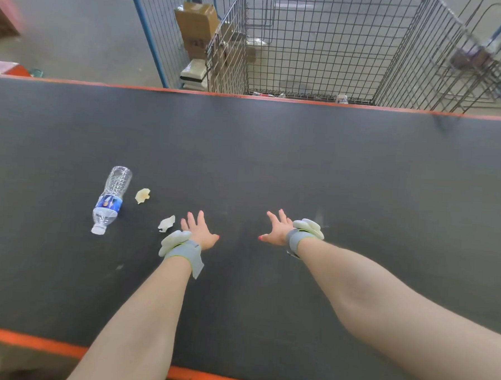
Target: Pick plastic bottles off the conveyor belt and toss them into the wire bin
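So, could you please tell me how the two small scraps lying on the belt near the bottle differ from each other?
The farther scrap is yellowish, while the nearer scrap is white. The farther scrap lies beside the plastic bottle; the nearer scrap lies just off the left hand. Both are small, crumpled and loose on the conveyor belt.

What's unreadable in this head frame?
All head view:
- floor of the wire bin: cut off by the far edge of the conveyor belt
- label text on the bottle: too small
- palms of the left hand and right hand: turned away
- cardboard boxes: blurred behind mesh
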